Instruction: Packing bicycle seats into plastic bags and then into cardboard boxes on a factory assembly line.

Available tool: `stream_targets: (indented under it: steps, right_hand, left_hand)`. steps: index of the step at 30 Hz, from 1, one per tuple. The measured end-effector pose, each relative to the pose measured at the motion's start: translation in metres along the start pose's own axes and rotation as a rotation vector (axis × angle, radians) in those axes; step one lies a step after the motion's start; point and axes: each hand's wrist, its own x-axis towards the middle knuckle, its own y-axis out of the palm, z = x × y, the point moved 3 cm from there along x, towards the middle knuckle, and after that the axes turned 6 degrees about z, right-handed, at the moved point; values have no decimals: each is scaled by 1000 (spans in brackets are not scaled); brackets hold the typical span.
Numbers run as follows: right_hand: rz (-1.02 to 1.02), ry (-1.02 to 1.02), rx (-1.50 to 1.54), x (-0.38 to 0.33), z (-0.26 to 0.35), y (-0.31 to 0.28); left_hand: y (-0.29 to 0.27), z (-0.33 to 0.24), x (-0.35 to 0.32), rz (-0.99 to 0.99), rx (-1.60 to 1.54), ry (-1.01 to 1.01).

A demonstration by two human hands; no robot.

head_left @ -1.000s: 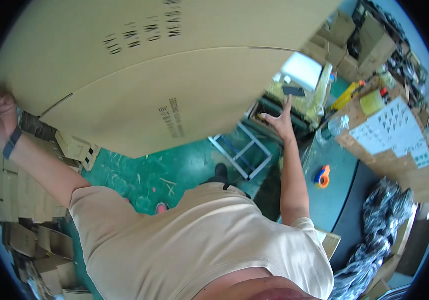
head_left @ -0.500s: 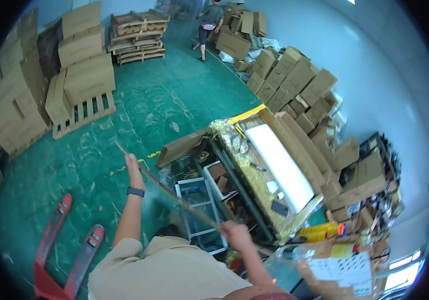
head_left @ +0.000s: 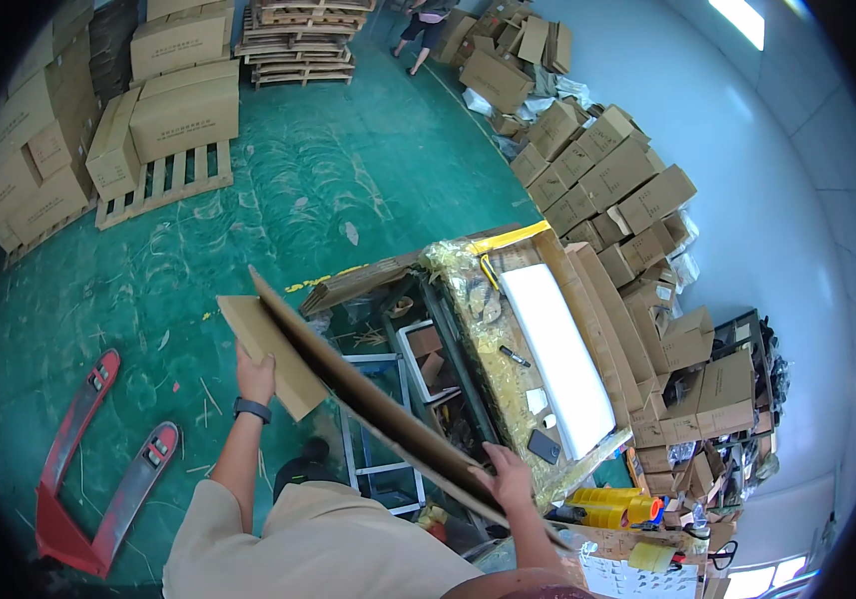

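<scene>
A flattened cardboard box (head_left: 293,384) is held up in front of my body, running slantwise from far left to near right, its panels parted at the left end. My left hand (head_left: 256,375) is closed on the left flap, thumb on its face. My right hand (head_left: 508,479) grips the upper edge near the other end, fingers bent over it. Just right of the cardboard stands a workbench covered in yellowish tape (head_left: 478,344). On it lie a long white foam sheet (head_left: 560,359), a black marker (head_left: 515,356) and a dark phone (head_left: 545,446).
A blue-grey metal frame (head_left: 385,467) stands below the cardboard. Red pallet-jack forks (head_left: 138,489) lie on the green floor to the left. Stacked cartons (head_left: 183,118) and wooden pallets (head_left: 303,45) stand at the far left. More cartons (head_left: 617,175) line the right wall. A person (head_left: 423,35) walks far off.
The cardboard has turned from nearly edge-on and its panels have spread apart at the left. My left hand is lower, and my right hand has moved right along the edge.
</scene>
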Motion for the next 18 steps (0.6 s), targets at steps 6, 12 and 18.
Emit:
stream_targets:
  steps: [6,12,18]
  right_hand:
    - [32,619,-238,-151,-191,-9]
    - [-9,698,-205,-231,-218,-7]
    - [-219,842,82,-259,-308,67]
  left_hand:
    - [-28,-19,-4,-73,367,21]
    - [-23,-107,32,301,454,223]
    - [94,-96,10,1079,823,222]
